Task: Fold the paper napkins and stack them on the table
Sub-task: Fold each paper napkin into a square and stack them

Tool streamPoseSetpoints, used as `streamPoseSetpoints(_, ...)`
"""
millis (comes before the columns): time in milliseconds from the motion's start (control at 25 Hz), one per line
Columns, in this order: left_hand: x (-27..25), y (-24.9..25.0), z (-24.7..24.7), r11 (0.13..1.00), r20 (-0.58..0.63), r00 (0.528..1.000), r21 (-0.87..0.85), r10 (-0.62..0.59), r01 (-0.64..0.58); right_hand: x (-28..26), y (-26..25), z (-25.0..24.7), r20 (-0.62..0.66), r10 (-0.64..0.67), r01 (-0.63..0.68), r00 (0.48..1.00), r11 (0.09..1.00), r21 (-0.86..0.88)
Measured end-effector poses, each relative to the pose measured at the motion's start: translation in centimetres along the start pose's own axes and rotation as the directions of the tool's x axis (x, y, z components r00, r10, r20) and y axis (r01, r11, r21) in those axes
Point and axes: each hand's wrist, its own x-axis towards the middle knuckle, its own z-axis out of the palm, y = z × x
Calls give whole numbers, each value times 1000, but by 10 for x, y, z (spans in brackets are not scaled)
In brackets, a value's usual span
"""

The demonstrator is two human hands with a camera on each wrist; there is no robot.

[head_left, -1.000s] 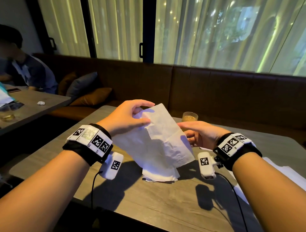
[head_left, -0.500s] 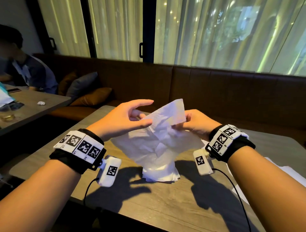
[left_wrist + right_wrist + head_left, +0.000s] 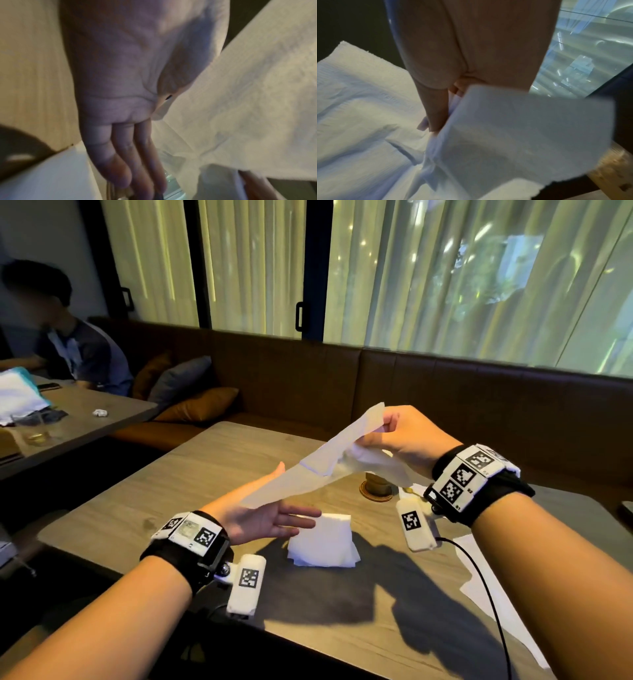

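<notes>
Both hands wider apart: napkin now stretched, right hand pinching, left hand flat, fingers straight.

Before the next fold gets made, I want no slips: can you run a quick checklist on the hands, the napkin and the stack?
1. Right hand pinches the napkin: ok.
2. Left hand grips the napkin: not ok, fingers straight, thumb hidden.
3. Napkin spread flat: not ok, bunched near the right hand.
4. Folded stack clear on the table: ok.
5. Glass clear of the napkin: cannot tell.
</notes>
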Motion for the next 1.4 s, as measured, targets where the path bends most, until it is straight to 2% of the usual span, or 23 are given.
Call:
streamPoseSetpoints(40, 0, 1, 7, 996, -54, 998, -88, 20, -25, -4, 0, -1, -4, 7, -7, 1000, 1000, 24)
streamPoseSetpoints(80, 0, 3, 14, 992, -126, 990, -101, 56, -69, -7, 2, -1, -14, 19, -19, 1000, 999, 33)
streamPoseSetpoints(160, -1, 10, 22, 985, -244, 956, 84, 165, -149, -13, 9, -2, -57, 32, -34, 998, 998, -46)
streamPoseSetpoints(240, -6, 21, 27, 932, -316, 914, 334, 253, -142, -20, 17, -4, -67, 30, -40, 997, 989, -141)
streamPoseSetpoints(280, -7, 26, 25, 905, -346, 895, 405, 281, -128, -23, 21, -4, -64, 39, -48, 997, 987, -153)
streamPoseSetpoints(440, -10, 43, 18, 868, -452, 814, 482, 364, -120, -32, 34, -5, -98, 99, -107, 990, 991, -80)
streamPoseSetpoints(520, -12, 50, 15, 821, -452, 785, 557, 423, -122, -35, 36, -4, -122, 96, -107, 988, 990, -89)
streamPoseSetpoints(600, -16, 56, 10, 790, -423, 779, 595, 462, -145, -35, 36, -2, -142, 90, -104, 986, 991, -90)
streamPoseSetpoints(720, -23, 62, 6, 742, -313, 835, 651, 452, -157, -36, 36, 3, -153, 112, -123, 982, 990, -67)
streamPoseSetpoints(840, -21, 66, -1, 630, -229, 865, 766, 447, -123, -39, 41, 6, -164, 150, -168, 975, 981, -97)
streamPoseSetpoints(960, -14, 68, -9, 504, -191, 843, 857, 502, -106, -41, 47, 7, -149, 164, -188, 975, 968, -164)
streamPoseSetpoints(1120, -3, 68, -15, 437, -172, 811, 893, 558, -111, -47, 47, 1, -80, 194, -208, 978, 947, -246)
streamPoseSetpoints(1160, 0, 69, -16, 440, -173, 806, 890, 565, -117, -48, 47, -1, -55, 208, -215, 977, 941, -259)
streamPoseSetpoints(1240, 5, 72, -19, 506, -173, 801, 843, 573, -181, -50, 48, -6, 2, 244, -236, 970, 941, -244)
streamPoseSetpoints(1320, 7, 74, -19, 595, -188, 807, 769, 559, -233, -53, 49, -8, 32, 284, -275, 958, 947, -166)
streamPoseSetpoints(1400, 8, 76, -17, 644, -196, 813, 719, 549, -262, -51, 51, -7, 39, 312, -311, 949, 950, -29)
